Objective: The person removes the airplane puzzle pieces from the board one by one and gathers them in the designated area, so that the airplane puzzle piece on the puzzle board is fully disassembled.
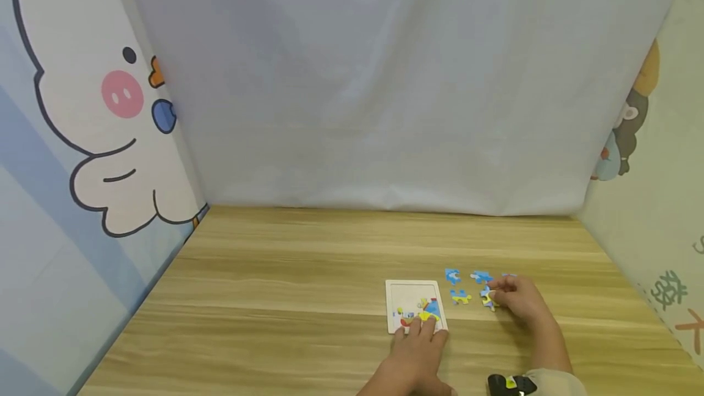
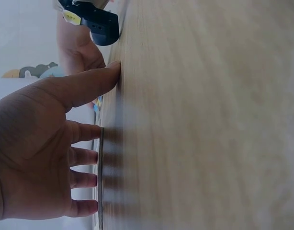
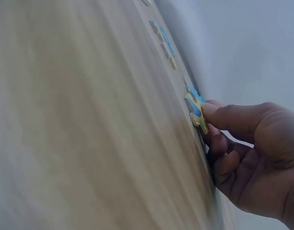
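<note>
A square white puzzle frame (image 1: 404, 292) lies on the table, with coloured pieces set along its lower part. My left hand (image 1: 415, 354) rests its fairly straight fingertips on the frame's near edge; the left wrist view shows those fingers (image 2: 84, 156) side by side against the thin edge. Right of the frame, my right hand (image 1: 522, 302) pinches a blue and yellow jigsaw piece (image 3: 196, 109) between thumb and fingers. In the right wrist view the piece is tilted, close to the tabletop; whether it touches the wood I cannot tell.
Several loose jigsaw pieces lie near the right hand, among them a blue one (image 1: 453, 276), another blue one (image 1: 481, 277) and a blue-yellow one (image 1: 460, 297). Behind the wooden table (image 1: 275, 261) hangs a grey-white curtain (image 1: 352, 90). Cartoon-printed walls flank it.
</note>
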Tool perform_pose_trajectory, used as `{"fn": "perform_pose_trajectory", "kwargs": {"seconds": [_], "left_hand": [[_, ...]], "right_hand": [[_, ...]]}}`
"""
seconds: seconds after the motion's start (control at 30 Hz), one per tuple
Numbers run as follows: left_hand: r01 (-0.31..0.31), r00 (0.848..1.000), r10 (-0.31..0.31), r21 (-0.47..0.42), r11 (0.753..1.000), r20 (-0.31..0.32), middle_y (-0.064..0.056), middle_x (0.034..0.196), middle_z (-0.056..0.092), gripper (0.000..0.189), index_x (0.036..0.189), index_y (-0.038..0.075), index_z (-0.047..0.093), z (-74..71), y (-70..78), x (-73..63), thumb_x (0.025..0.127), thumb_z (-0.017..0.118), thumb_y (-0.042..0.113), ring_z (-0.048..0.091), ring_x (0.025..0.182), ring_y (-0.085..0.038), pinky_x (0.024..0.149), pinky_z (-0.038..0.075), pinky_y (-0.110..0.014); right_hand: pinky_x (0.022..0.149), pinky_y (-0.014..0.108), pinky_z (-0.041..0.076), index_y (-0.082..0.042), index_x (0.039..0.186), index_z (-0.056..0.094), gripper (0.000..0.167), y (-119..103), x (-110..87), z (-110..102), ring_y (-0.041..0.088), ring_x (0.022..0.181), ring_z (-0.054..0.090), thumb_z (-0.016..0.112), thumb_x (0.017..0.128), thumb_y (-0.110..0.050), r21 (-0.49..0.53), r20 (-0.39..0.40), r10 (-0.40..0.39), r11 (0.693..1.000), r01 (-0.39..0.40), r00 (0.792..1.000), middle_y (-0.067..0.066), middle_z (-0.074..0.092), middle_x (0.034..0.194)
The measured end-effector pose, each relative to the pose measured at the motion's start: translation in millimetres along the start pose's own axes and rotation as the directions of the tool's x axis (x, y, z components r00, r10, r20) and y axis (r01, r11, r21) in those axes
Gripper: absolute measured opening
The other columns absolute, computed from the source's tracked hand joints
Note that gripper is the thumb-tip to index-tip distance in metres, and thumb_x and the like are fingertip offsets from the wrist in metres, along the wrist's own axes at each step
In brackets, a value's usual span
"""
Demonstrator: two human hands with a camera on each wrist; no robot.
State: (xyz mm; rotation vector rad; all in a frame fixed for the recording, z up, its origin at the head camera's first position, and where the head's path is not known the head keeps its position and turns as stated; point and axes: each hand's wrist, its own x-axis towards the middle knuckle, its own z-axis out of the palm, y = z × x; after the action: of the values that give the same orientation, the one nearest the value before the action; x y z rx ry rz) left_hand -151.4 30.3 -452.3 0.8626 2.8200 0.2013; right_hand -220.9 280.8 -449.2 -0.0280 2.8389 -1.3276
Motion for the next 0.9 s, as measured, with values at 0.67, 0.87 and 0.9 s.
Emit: {"fn": "perform_pose_trajectory", "kwargs": {"seconds": [0.67, 0.87, 0.9], "left_hand": [[-0.002, 1.000, 0.002, 0.014, 1.000, 0.005, 0.004, 0.145, 0.028, 0.085, 0.137, 0.028, 0.041, -0.4, 0.6, -1.0, 0.067, 0.071, 0.063, 0.027, 0.131, -0.021, 0.097, 0.035, -0.045], [-0.004, 1.000, 0.004, 0.029, 1.000, -0.004, 0.004, 0.145, 0.029, 0.085, 0.137, 0.027, 0.040, -1.0, 0.4, -1.6, 0.067, 0.070, 0.064, 0.028, 0.131, -0.021, 0.097, 0.035, -0.044], [-0.001, 1.000, 0.002, 0.029, 1.000, -0.003, 0.004, 0.145, 0.029, 0.085, 0.138, 0.027, 0.040, -1.3, 0.4, -1.6, 0.067, 0.070, 0.064, 0.028, 0.131, -0.021, 0.097, 0.035, -0.044]], "right_hand": [[0.067, 0.032, 0.045, 0.010, 0.108, 0.059, 0.026, -2.5, -4.9, 0.1, 0.022, 0.080, 0.053, 0.060, 0.086, -0.004, -0.007, -0.012, 0.033, 0.999, -0.033, 0.999, 0.010, 0.061, 0.089], [0.065, 0.030, 0.047, 0.011, 0.112, 0.057, 0.030, -9.3, -8.5, 0.7, 0.021, 0.080, 0.055, 0.060, 0.088, -0.006, 0.008, -0.016, 0.022, 1.000, -0.022, 1.000, 0.012, 0.062, 0.092], [0.065, 0.029, 0.047, 0.010, 0.112, 0.056, 0.030, -11.0, -9.3, 1.2, 0.021, 0.080, 0.055, 0.060, 0.088, -0.007, 0.013, -0.018, 0.021, 1.000, -0.021, 1.000, 0.012, 0.061, 0.093]]}}
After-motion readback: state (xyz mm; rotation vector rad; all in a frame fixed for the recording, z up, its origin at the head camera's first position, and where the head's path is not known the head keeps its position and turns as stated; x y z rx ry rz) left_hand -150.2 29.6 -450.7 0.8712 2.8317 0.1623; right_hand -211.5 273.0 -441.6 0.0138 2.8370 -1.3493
